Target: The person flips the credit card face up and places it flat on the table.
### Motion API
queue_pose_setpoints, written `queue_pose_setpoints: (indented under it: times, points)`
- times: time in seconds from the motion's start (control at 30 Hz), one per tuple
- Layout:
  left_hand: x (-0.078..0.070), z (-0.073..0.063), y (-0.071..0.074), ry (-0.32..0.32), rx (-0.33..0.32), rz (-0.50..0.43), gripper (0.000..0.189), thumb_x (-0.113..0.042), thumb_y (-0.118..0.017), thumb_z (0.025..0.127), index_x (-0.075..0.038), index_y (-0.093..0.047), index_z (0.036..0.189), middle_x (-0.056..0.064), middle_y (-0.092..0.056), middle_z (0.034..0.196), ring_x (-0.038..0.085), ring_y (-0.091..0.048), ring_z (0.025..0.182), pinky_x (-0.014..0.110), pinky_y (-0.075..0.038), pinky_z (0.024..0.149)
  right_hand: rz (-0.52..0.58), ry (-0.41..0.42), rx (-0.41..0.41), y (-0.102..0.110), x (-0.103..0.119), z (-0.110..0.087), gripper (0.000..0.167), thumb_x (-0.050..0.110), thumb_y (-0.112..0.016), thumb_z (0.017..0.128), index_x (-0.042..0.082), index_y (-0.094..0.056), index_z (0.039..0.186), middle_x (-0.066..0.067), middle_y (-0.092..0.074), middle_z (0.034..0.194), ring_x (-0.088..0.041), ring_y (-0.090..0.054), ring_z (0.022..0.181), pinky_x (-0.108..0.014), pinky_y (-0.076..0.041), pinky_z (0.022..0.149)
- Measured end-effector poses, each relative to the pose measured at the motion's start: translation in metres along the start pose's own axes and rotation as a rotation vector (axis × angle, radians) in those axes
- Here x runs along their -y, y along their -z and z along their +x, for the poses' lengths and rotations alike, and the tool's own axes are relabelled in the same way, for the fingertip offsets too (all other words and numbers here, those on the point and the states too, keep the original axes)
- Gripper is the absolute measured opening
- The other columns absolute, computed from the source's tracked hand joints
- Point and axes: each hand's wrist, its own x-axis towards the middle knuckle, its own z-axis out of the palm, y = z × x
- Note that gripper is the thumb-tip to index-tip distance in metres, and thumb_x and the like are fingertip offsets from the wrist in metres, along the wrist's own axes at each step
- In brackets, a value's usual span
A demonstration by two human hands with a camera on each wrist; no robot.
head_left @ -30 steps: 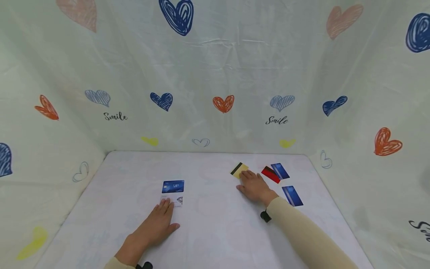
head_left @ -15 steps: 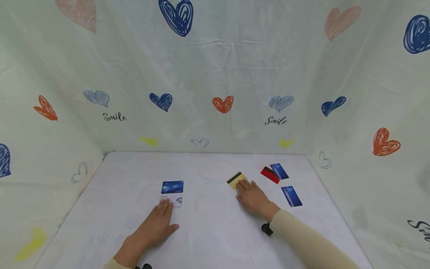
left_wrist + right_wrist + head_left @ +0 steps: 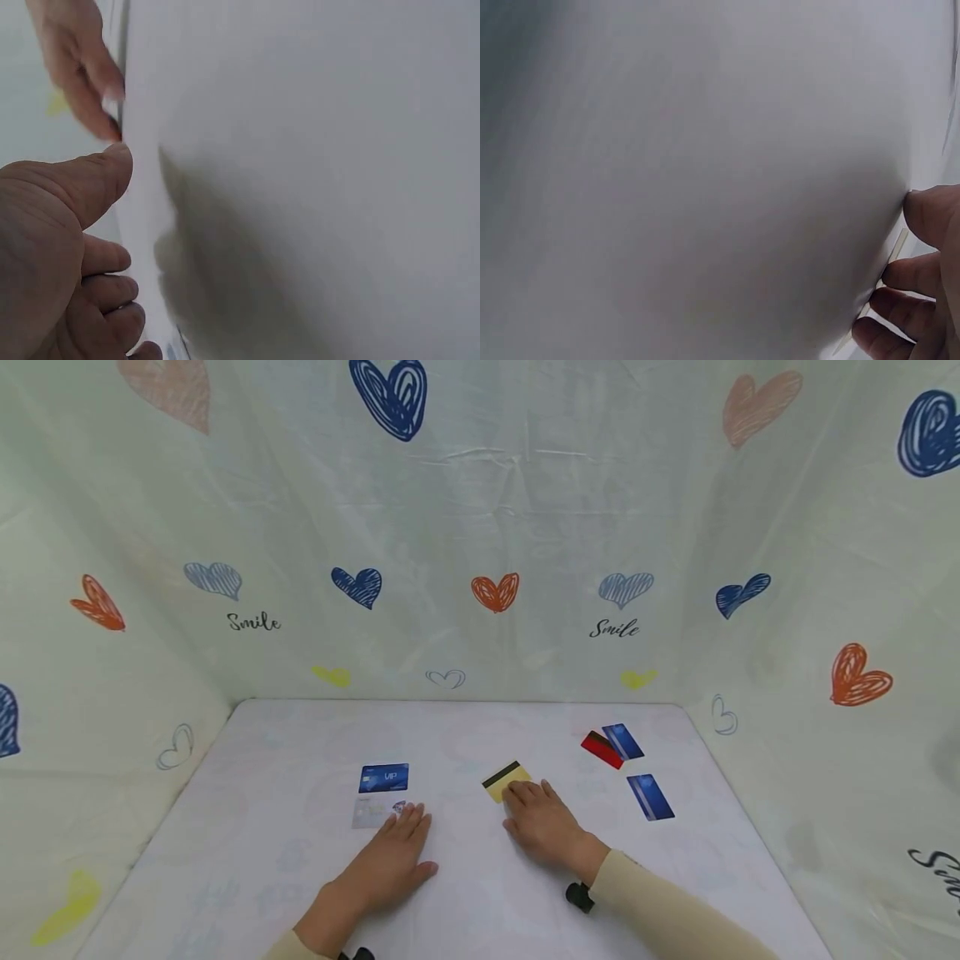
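Note:
My right hand (image 3: pixel 543 827) lies palm down with its fingertips on a yellow card (image 3: pixel 501 778) that has a black stripe. In the right wrist view the fingertips rest along the card's thin edge (image 3: pixel 900 244), low over the white cloth. To the left, my left hand (image 3: pixel 386 868) is stretched out, its fingertips at the right end of a pale white card (image 3: pixel 370 812). Directly above that card lies a blue VIP card (image 3: pixel 384 778). The left wrist view has the left thumb (image 3: pixel 97 180) spread from the fingers, with the right hand beyond it.
A red card (image 3: pixel 600 750) lies at the right, partly covered by a blue card (image 3: pixel 623 742). Another blue card (image 3: pixel 651 797) is nearer to me. The white-covered table (image 3: pixel 457 902) meets a curtain printed with hearts at its back and sides.
The yellow card has slid left and toward me under my right fingers. My left hand has shifted right, uncovering most of the white card.

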Motion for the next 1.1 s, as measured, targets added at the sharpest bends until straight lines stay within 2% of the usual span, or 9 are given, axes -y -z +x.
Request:
queue_pose_setpoints:
  times: [0.2, 0.37, 0.53, 0.7, 0.9, 1.1]
  points:
    - [-0.034, 0.019, -0.012, -0.093, 0.040, 0.059, 0.079, -0.050, -0.066, 0.102, -0.002, -0.042, 0.160, 0.017, -0.034, 0.171, 0.034, -0.028, 0.160, 0.055, -0.026, 0.129, -0.068, 0.044, -0.030, -0.001, 0.025, 0.004, 0.052, 0.035, -0.062, 0.106, 0.003, -0.057, 0.148, -0.013, -0.058, 0.151, -0.033, -0.055, 0.140, -0.059, -0.044, 0.116]
    - [-0.044, 0.029, -0.016, -0.117, 0.027, 0.113, 0.083, -0.054, -0.064, 0.101, -0.001, -0.040, 0.160, 0.018, -0.032, 0.171, 0.034, -0.028, 0.160, 0.054, -0.027, 0.128, -0.069, 0.051, -0.024, -0.002, 0.037, 0.005, 0.051, 0.033, -0.062, 0.107, 0.004, -0.057, 0.148, -0.012, -0.058, 0.152, -0.031, -0.054, 0.140, -0.058, -0.046, 0.116]
    - [-0.045, 0.033, -0.018, -0.133, 0.029, 0.114, 0.084, -0.055, -0.064, 0.101, -0.002, -0.039, 0.161, 0.017, -0.032, 0.171, 0.034, -0.027, 0.161, 0.054, -0.026, 0.129, -0.017, 0.074, -0.018, -0.002, 0.037, 0.004, 0.049, 0.030, -0.062, 0.107, 0.003, -0.057, 0.148, -0.013, -0.057, 0.152, -0.032, -0.054, 0.141, -0.057, -0.046, 0.115]
    - [-0.044, 0.034, -0.018, -0.125, 0.045, 0.114, 0.083, -0.057, -0.063, 0.101, -0.004, -0.041, 0.161, 0.016, -0.033, 0.171, 0.032, -0.029, 0.160, 0.054, -0.026, 0.129, 0.001, 0.079, -0.041, -0.001, 0.026, 0.006, 0.049, 0.030, -0.061, 0.107, 0.002, -0.057, 0.147, -0.013, -0.057, 0.152, -0.032, -0.053, 0.142, -0.057, -0.045, 0.116]
    - [-0.037, 0.031, -0.012, -0.088, 0.065, 0.078, 0.080, -0.055, -0.064, 0.101, -0.005, -0.043, 0.160, 0.014, -0.035, 0.171, 0.032, -0.029, 0.160, 0.054, -0.025, 0.129, 0.039, 0.038, 0.018, -0.002, 0.012, 0.003, 0.053, 0.034, -0.060, 0.108, 0.003, -0.055, 0.151, -0.010, -0.054, 0.158, -0.031, -0.045, 0.151, -0.057, -0.038, 0.122]
    - [-0.032, 0.025, -0.006, -0.072, 0.060, 0.036, 0.078, -0.050, -0.065, 0.102, -0.003, -0.042, 0.160, 0.015, -0.035, 0.171, 0.032, -0.028, 0.160, 0.053, -0.026, 0.129, 0.056, 0.045, 0.071, -0.004, 0.017, -0.007, 0.056, 0.038, -0.060, 0.108, 0.009, -0.053, 0.155, -0.007, -0.051, 0.161, -0.029, -0.040, 0.155, -0.055, -0.034, 0.125]
